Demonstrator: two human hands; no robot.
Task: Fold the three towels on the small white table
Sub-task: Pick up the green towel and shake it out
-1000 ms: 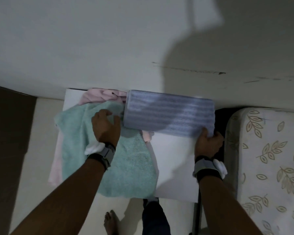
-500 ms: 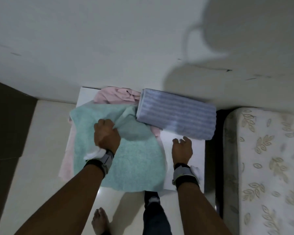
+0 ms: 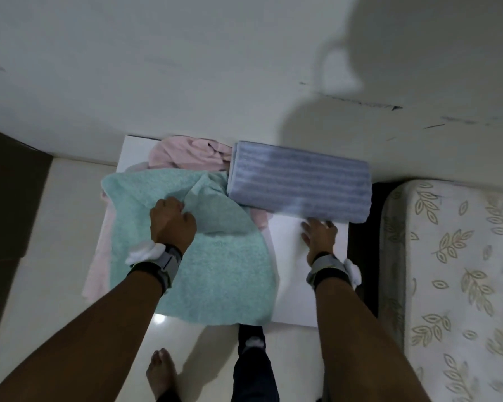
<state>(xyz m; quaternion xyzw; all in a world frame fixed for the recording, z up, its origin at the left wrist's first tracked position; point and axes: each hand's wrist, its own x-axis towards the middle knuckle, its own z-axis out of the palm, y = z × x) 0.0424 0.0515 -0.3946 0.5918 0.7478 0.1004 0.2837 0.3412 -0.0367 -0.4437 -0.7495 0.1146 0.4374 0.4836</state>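
Small white table (image 3: 308, 271) against a pale wall, between a tiled floor and a leaf-patterned mattress (image 3: 453, 285): second towel in hand.

Left hand (image 3: 172, 221) is clenched on a bunched ridge of the spread mint-green terry towel (image 3: 215, 274); a crumpled pink towel (image 3: 186, 155) lies beyond its knuckles and partly under the green. Right hand (image 3: 320, 233) lies flat and released, fingertips (image 3: 327, 223) touching the near edge of the folded blue-grey striped towel (image 3: 299, 181). Judged: one towel finished; next, flatten the green towel and take two corners.
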